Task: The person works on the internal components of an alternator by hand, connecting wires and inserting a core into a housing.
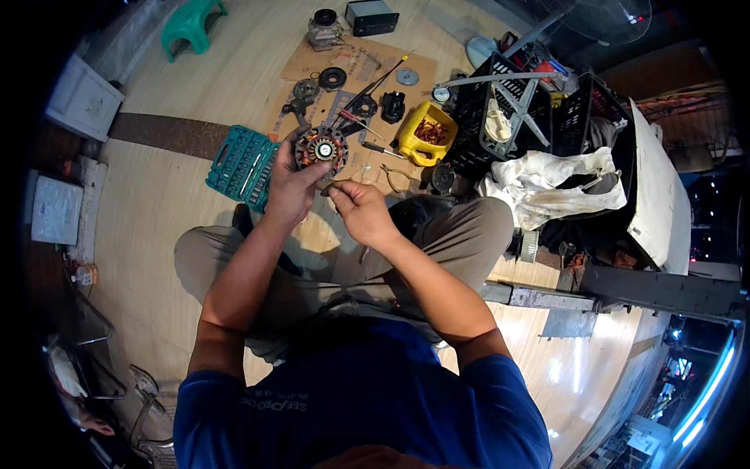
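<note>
My left hand (289, 187) is closed round a round alternator part (323, 150) with copper windings and a pale shaft end at its centre. Its thumb lies over the near rim. Just below that rim, my right hand (363, 215) pinches a small dark piece (326, 189) between thumb and forefinger; most of it is hidden. Beyond my hands, a red-handled screwdriver (358, 121), a dark ring (332, 78) and other greasy parts lie on flattened cardboard (301, 66). To the right are pliers (400, 177) and a cut-open yellow jug (414, 148) with copper-coloured bits.
An opened green socket set (226, 184) lies left of my left hand. Black crates (476, 105) and a white cloth (547, 184) crowd the right side. A green stool (187, 31) stands at the far left, and a fan (601, 19) at the far right.
</note>
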A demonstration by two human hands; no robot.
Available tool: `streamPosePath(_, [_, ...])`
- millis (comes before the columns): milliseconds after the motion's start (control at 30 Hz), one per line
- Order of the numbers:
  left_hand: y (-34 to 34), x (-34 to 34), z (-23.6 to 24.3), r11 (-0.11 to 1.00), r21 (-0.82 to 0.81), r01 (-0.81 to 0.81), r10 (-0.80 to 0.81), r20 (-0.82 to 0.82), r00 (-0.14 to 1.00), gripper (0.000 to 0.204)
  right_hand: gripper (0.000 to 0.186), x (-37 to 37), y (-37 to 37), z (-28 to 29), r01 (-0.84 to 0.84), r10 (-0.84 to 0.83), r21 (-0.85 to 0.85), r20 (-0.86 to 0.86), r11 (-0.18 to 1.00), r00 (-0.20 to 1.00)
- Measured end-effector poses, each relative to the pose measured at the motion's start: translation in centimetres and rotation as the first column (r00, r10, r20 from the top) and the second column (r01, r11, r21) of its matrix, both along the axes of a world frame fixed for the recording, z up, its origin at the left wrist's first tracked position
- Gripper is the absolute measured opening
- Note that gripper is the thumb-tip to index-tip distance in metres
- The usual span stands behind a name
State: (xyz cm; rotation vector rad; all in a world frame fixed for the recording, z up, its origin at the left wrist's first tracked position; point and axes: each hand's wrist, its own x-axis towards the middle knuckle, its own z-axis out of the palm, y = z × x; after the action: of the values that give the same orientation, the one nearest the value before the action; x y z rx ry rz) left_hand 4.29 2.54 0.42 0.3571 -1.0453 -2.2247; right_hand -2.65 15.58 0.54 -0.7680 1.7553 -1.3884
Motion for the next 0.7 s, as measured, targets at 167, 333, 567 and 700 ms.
streamPosePath(167, [-0.8,0.2,0.4,0.967,0.211,0.141,-0.138,-0.032,0.99,0.055,0.015,-3.1,0.5,-4.2,0.061,-0.008,0.141,-0.352,0.988,0.936])
streamPosePath(333, [-1.5,0.2,-0.5,0.945,0.177,0.276,-0.276,-0.024,0.961,0.056,0.019,-8.8,3.2,0.5,0.174,-0.076,0.088,-0.65,0.981,0.756])
streamPosePath(567, [-1.2,-0.2,-1.0,0.987,-0.132,-0.093,0.128,0.286,0.95,0.052,0.009,-2.8,5.3,8.4,-0.014,0.154,0.182,-0.787,0.983,0.597])
streamPosePath(700, [-2.0,-0.4,-1.5,0.99,0.071,-0.119,0.105,0.174,0.979,0.043,0.013,3.3,5.5,5.9,-0.262,0.457,0.38,-0.651,0.887,0.606])
